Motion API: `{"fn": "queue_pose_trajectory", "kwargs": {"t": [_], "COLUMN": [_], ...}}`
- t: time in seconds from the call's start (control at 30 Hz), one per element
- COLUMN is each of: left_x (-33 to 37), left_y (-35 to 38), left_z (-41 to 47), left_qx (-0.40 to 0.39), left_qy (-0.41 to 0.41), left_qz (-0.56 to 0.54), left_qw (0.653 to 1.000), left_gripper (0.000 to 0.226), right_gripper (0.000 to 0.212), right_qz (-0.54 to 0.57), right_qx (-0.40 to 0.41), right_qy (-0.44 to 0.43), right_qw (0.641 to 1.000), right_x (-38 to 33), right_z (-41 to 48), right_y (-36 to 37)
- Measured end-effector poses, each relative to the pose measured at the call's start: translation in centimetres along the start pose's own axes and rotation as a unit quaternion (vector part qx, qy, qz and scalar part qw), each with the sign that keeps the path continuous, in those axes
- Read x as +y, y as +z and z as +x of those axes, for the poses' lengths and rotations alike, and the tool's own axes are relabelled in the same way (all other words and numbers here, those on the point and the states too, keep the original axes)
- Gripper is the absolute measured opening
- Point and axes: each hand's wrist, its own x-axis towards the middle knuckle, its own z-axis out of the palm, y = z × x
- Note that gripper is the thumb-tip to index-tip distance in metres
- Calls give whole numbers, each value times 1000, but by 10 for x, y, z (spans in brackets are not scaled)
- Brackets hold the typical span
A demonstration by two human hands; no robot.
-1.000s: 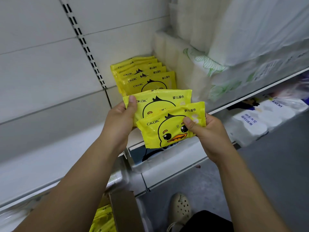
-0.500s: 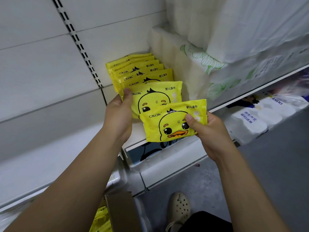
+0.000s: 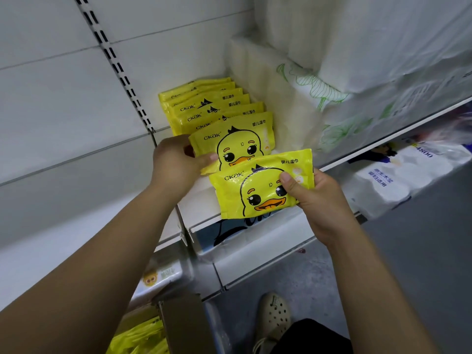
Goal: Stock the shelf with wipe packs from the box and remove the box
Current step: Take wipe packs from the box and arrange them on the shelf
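A row of several yellow duck-print wipe packs [image 3: 204, 106] leans against the back of the white shelf [image 3: 201, 203]. My left hand [image 3: 176, 162] pinches the left edge of the front pack [image 3: 245, 139], which lies at the front of that row. My right hand [image 3: 314, 198] grips another wipe pack [image 3: 255, 190] by its right side, held just above the shelf's front edge. At the bottom left stands the cardboard box [image 3: 184, 325], with more yellow packs [image 3: 143, 338] inside.
Large white tissue bundles [image 3: 319, 80] fill the shelf right of the packs. More packaged tissue [image 3: 398, 175] sits on the lower shelf at right. A slotted upright [image 3: 115, 62] runs up the back panel. My shoe [image 3: 275, 318] stands on the grey floor below.
My left hand has set its pack down flatter at the front of the row and slid lower along its left edge. My right hand's pack stays close in front.
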Motion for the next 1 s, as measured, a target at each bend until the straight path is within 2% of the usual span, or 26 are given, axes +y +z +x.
{"fn": "queue_pose_trajectory", "kwargs": {"t": [0.1, 0.17, 0.23, 0.3, 0.33, 0.43, 0.47, 0.53, 0.73, 0.83, 1.0], "left_x": [-5, -12, -11, -2, 1, 6, 6, 9, 11, 13, 8], "left_y": [5, 4, -1, -5, -6, -10, -10, -11, -10, -8, 1], "left_z": [5, 2, -15, -42, -56, -87, -91, -92, -85, -83, -73], "left_qx": [0, 47, 120, 136, 98, -99, -141, -165, -139, -101, -18], "left_qy": [-22, -32, -39, -46, -64, -129, -129, -116, -138, -131, -82], "left_qz": [-29, -53, -77, -107, -144, -239, -244, -249, -271, -279, -249], "left_qw": [999, 997, 989, 984, 983, 957, 951, 947, 943, 946, 965], "left_gripper": [26, 36, 31, 30, 36, 57, 54, 40, 36, 32, 31], "right_gripper": [15, 14, 21, 33, 36, 36, 36, 37, 26, 26, 33], "right_qz": [-2, -4, 1, 14, 22, 46, 54, 67, 53, 46, -60], "right_qx": [5, 4, 1, 0, -1, -8, -12, -18, 12, 37, 92], "right_qy": [-1, -2, 0, 4, 5, 5, 5, 1, -12, -45, -130], "right_qw": [1000, 1000, 1000, 1000, 1000, 999, 998, 998, 998, 997, 985], "right_x": [0, 0, -1, -3, -3, -4, -4, -4, -7, -8, -5], "right_z": [0, 0, 0, 0, -1, -2, -3, -6, -9, -7, -3], "right_y": [0, 0, 0, 0, 1, 6, 8, 14, 25, 28, 32]}}
